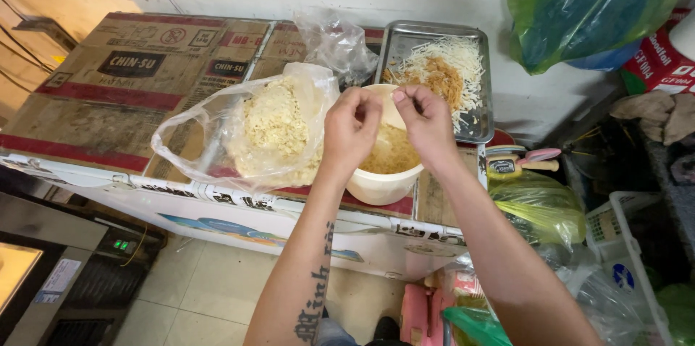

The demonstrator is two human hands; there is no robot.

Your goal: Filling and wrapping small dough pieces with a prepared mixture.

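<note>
Two bare forearms reach up from the bottom edge, the left one tattooed along its length. The left hand (350, 131) hangs over the cream plastic bowl (382, 183) with its fingers curled inward into a loose fist; whether they pinch anything I cannot tell, since the knuckles hide the tips. The right hand (427, 123), just beside it at 3 o'clock, has thumb and forefinger pressed together, seemingly on a few pale strands, though this is too small to be sure. Both hands sit above the bowl's rim, nearly touching each other. The bowl holds yellowish shredded food and stands on flattened cardboard (108, 93) covering a white chest. At the bowl's 9 o'clock, touching it, slumps a clear plastic bag (217, 136) of pale crumbly food. At 1 o'clock lies a metal tray (479, 93) with white and brownish shreds. At 11 o'clock is a crumpled empty bag (337, 42).
</note>
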